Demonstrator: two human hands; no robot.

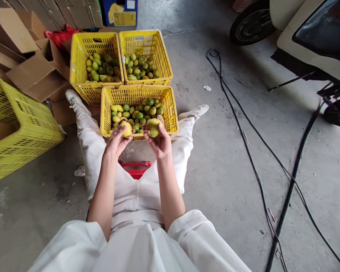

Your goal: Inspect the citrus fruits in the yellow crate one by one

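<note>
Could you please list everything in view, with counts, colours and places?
Near crate: 1, yellow, centre
Back crates: 2, yellow, just beyond
Side crate: 1, yellow-green, left
Fruit: many, green to yellow, inside near and back crates
Held fruit: 2, yellow and greenish yellow, at near crate's front
Cartons: several, brown, upper left
Bag: 1, red, by cartons
Box: 1, blue, top
Vehicle: 1, partly seen, white, upper right
Cables: at least 2, black, right
Floor: 1, grey, throughout
Shoes: 2, white, flanking near crate
Left hand: 1, bare, gripping yellow fruit
Right hand: 1, bare, gripping greener fruit
</note>
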